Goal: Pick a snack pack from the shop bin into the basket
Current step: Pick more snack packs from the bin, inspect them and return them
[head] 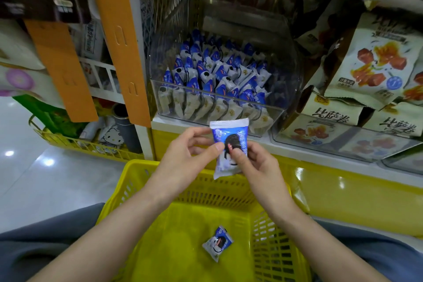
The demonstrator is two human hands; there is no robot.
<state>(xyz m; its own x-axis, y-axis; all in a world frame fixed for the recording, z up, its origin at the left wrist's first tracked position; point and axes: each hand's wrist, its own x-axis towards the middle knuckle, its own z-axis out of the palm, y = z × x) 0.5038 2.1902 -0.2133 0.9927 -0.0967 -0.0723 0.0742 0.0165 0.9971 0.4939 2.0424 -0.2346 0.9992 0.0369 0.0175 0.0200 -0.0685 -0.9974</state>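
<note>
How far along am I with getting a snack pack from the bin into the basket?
Done: a first pack lies on the floor of the yellow basket. In hand: the left hand and right hand pinch a second pack, already out of the clear bin, held above the basket's far rim. Left: lower it into the basket and let go.

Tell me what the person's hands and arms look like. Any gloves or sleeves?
No gloves. The left hand and right hand are bare, with short plain nails, no rings. The left forearm and right forearm are bare too: no sleeves, watch or bracelets. Grey-blue trousers cover the legs.
</note>
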